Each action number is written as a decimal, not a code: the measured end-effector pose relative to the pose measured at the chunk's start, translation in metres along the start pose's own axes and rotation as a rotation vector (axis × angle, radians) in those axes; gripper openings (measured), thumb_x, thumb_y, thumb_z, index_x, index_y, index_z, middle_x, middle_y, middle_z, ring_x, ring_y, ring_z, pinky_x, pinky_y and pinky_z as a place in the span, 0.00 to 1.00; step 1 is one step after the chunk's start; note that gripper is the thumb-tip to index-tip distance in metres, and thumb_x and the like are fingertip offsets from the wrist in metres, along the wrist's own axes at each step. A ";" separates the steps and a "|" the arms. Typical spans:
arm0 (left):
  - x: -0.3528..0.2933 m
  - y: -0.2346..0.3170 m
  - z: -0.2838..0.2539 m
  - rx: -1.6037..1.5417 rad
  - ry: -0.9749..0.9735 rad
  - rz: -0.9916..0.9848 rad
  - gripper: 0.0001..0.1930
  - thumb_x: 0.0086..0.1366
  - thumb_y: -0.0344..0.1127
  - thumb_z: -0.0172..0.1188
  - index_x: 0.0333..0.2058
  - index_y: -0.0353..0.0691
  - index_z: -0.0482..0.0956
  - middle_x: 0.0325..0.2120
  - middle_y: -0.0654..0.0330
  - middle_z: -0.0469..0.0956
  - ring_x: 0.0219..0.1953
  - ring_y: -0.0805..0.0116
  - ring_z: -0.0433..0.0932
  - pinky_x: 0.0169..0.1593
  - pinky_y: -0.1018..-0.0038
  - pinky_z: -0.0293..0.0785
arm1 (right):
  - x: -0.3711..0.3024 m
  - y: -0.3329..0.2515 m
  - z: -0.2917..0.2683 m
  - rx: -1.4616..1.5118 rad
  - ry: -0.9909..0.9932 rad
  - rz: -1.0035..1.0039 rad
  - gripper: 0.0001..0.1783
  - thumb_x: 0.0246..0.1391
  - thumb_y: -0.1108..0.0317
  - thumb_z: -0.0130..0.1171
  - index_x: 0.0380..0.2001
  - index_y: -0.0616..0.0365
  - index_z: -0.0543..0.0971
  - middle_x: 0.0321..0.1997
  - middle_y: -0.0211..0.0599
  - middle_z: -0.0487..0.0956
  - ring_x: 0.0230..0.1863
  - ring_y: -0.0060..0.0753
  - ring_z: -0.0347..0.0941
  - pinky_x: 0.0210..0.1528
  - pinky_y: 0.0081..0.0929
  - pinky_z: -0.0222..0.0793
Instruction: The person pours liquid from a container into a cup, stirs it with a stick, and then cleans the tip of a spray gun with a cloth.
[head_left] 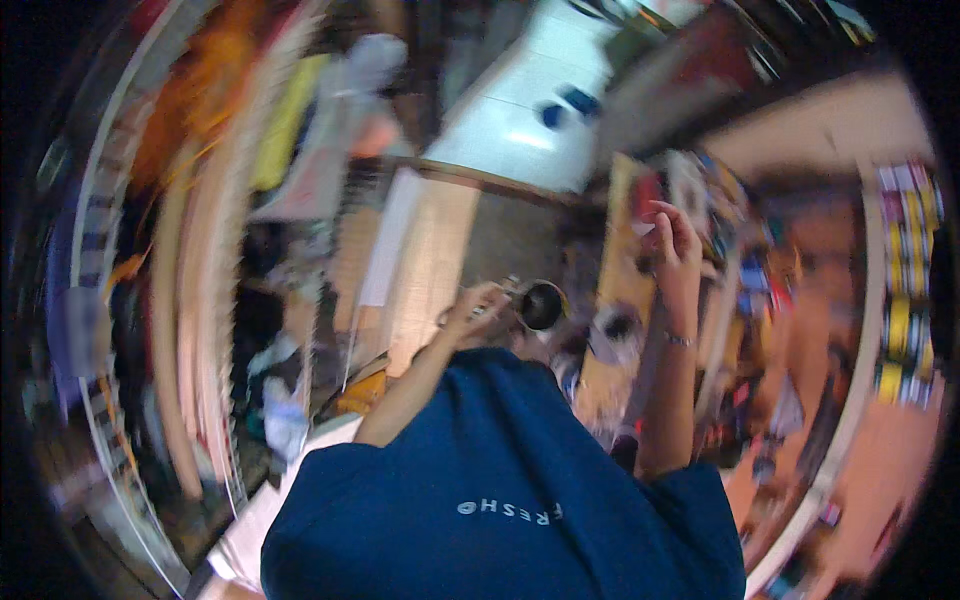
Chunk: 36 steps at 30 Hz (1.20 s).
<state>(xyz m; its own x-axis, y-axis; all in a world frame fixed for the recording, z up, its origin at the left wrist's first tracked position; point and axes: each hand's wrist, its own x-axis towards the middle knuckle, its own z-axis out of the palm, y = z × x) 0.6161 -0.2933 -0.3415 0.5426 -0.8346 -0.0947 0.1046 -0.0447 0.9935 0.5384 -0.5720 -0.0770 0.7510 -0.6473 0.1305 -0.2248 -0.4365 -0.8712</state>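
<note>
Motion blurs much of the head view. My left hand (482, 302) is in the middle, its fingers closed around a small pale thing too smeared to name. Just right of it is a round black thing (543, 305) with a thin yellowish edge. Higher and to the right, my right hand (676, 238) is raised over a wooden board's edge (622, 225), its fingers half bent and apart. A small pale patch shows by its fingertips; whether the hand touches it is unclear. Below that hand sits a pale round thing with a dark centre (614, 328).
On the left, long pale boards (190, 330) run beside hanging orange cloth (200, 90) and a yellow strip (285, 125). A pale tiled floor (530, 100) lies ahead. At the far right, several yellow-and-white containers (908, 285) line a shelf. Blurred small items crowd the right side.
</note>
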 end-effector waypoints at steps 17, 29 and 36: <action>0.104 0.127 0.102 0.567 -0.472 0.145 0.07 0.64 0.32 0.61 0.37 0.37 0.75 0.29 0.50 0.76 0.32 0.54 0.76 0.39 0.64 0.71 | -0.255 0.408 0.045 -0.096 0.781 1.008 0.35 0.49 0.63 0.70 0.57 0.69 0.70 0.41 0.45 0.80 0.39 0.39 0.77 0.44 0.33 0.75; 0.147 0.209 0.170 0.788 -0.555 0.339 0.08 0.64 0.30 0.62 0.36 0.36 0.72 0.28 0.46 0.74 0.34 0.42 0.75 0.37 0.60 0.70 | -0.297 0.176 -0.094 1.183 0.985 0.440 0.22 0.54 0.64 0.64 0.50 0.63 0.76 0.58 0.50 0.73 0.57 0.44 0.73 0.58 0.37 0.71; 0.155 0.229 0.221 0.890 -0.729 0.279 0.10 0.64 0.35 0.62 0.36 0.36 0.74 0.28 0.45 0.76 0.33 0.43 0.76 0.37 0.60 0.70 | -0.226 0.066 -0.142 -0.054 0.342 -0.097 0.39 0.57 0.46 0.60 0.62 0.62 0.65 0.72 0.55 0.61 0.73 0.50 0.57 0.73 0.43 0.51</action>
<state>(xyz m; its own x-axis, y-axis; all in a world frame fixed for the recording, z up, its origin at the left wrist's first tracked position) 0.5396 -0.5543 -0.1143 -0.1787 -0.9792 -0.0958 -0.7158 0.0626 0.6955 0.2662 -0.5434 -0.0972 0.5210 -0.7689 0.3706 -0.2020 -0.5330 -0.8217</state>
